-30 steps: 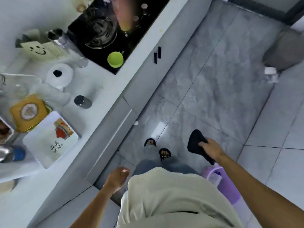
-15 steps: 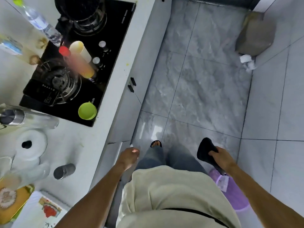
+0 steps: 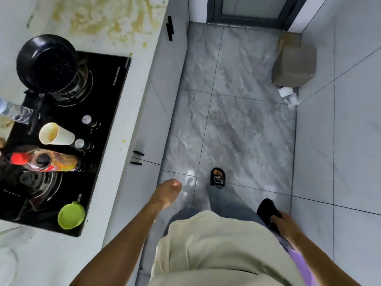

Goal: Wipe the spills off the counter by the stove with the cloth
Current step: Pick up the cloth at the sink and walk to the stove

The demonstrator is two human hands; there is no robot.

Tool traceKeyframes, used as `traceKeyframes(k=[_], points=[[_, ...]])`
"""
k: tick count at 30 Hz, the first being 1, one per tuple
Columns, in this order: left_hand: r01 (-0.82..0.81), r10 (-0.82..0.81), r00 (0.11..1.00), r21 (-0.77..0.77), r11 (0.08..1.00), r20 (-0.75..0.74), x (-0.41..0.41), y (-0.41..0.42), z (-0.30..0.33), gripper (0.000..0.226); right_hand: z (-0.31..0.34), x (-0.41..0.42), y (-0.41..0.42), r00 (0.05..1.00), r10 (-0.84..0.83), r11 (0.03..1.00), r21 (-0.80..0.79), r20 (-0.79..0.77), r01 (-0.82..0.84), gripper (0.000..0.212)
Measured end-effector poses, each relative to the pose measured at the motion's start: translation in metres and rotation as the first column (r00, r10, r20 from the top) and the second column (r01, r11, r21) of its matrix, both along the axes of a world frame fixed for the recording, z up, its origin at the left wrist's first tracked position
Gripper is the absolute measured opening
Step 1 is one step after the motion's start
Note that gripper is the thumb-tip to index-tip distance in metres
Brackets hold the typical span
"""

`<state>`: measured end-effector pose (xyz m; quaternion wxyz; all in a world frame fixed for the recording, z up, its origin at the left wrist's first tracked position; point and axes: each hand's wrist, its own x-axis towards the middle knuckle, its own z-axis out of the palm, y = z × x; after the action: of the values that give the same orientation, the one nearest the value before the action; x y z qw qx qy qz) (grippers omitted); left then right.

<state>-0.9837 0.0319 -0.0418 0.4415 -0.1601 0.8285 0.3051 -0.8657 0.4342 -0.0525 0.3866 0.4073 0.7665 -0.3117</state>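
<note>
Grey tiled kitchen floor [image 3: 237, 124] fills the middle of the head view, white counter [image 3: 127, 112] runs along the left side. Right hand [image 3: 287, 225] hangs low by the hip, fingers closed around a dark cloth [image 3: 268, 208]; the cloth sticks out ahead of the knuckles, clear of the counter and over the floor. A purple bin [image 3: 299, 263] sits just below and behind that hand, mostly hidden by the forearm. Left hand [image 3: 168, 191] is empty, fingers loosely curled, hanging over the floor just beside the cabinet front. One sandalled foot [image 3: 218, 178] is slightly ahead of it, to its right. Left of the left hand: black stove [image 3: 103, 129] set in the counter, with a green cup [image 3: 71, 215] at its near corner, then a tipped bottle with a red cap [image 3: 41, 159], a cream cup [image 3: 55, 134] lying on its side and a black pot [image 3: 46, 62] on the far burner. Beyond the stove, yellowish spills [image 3: 103, 19] are smeared across the countertop, well ahead of both hands. Far right of the floor: a brown box [image 3: 294, 62] with crumpled paper [image 3: 288, 96] beside it.
</note>
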Motion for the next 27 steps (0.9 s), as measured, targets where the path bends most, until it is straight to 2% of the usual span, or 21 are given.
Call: traceKeyframes(k=[6, 12, 15, 19, 24, 27], points=[[0.043, -0.036, 0.997, -0.108, 0.993, 0.068, -0.014, 0.004, -0.007, 0.029, -0.002, -0.135, 0.026, 0.983, 0.177, 0.982, -0.063, -0.048, -0.180, 0.011], [0.009, 0.010, 0.993, -0.169, 0.986, 0.114, -0.027, 0.001, -0.007, 0.033, 0.010, -0.282, 0.008, 0.942, 0.298, 0.941, -0.120, -0.153, -0.317, 0.016], [0.016, 0.008, 0.989, -0.165, 0.986, 0.146, -0.050, 0.002, -0.010, 0.037, 0.011, -0.346, -0.014, 0.909, 0.368, 0.905, -0.150, -0.197, -0.399, 0.029], [0.035, -0.015, 0.990, -0.146, 0.989, 0.138, -0.107, 0.003, -0.016, 0.039, 0.014, -0.411, -0.036, 0.875, 0.432, 0.870, -0.154, -0.216, -0.468, 0.038], [0.035, -0.018, 0.993, -0.138, 0.990, 0.118, -0.212, 0.006, -0.019, 0.037, 0.018, -0.462, -0.032, 0.855, 0.489, 0.857, -0.088, -0.175, -0.508, 0.039], [-0.104, 0.114, 0.991, -0.141, 0.984, 0.065, -0.271, 0.011, -0.010, 0.035, 0.019, -0.478, -0.012, 0.859, 0.495, 0.865, -0.015, -0.135, -0.501, 0.032]])
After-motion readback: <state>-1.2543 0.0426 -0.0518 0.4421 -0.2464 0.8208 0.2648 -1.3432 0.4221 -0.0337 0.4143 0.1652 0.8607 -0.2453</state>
